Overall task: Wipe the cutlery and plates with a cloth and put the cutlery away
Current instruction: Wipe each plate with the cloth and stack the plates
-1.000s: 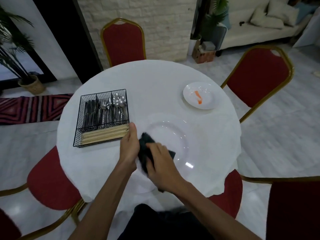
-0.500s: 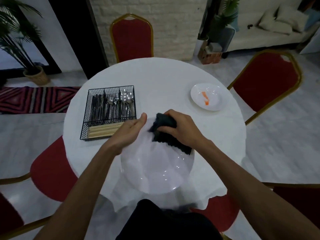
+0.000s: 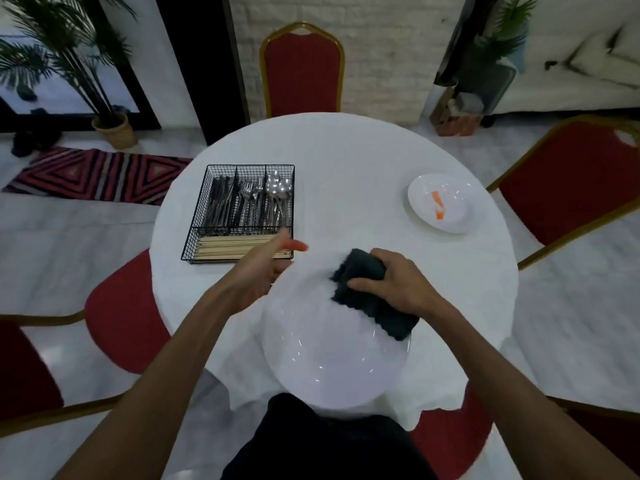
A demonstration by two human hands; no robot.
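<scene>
A large white plate (image 3: 329, 362) is tilted toward me over the near edge of the round table (image 3: 346, 161). My left hand (image 3: 263, 268) holds its upper left rim, thumb on top. My right hand (image 3: 398, 282) presses a dark folded cloth (image 3: 367, 292) onto the plate's upper right part. A black wire caddy (image 3: 242, 213) stands at the table's left, with knives, forks and spoons in its three back compartments and chopsticks across the front one. A smaller white plate (image 3: 443, 202) with an orange smear lies at the right.
Red chairs with gold frames ring the table: one at the far side (image 3: 301, 71), one at the right (image 3: 571, 181), one at the near left (image 3: 121, 313). A striped rug (image 3: 93, 174) and a potted palm (image 3: 110, 126) are at the left. A sofa stands at the back right.
The big plate has been lifted off the table and tilted toward me. My right hand with the cloth has moved from the plate's left rim to its upper right.
</scene>
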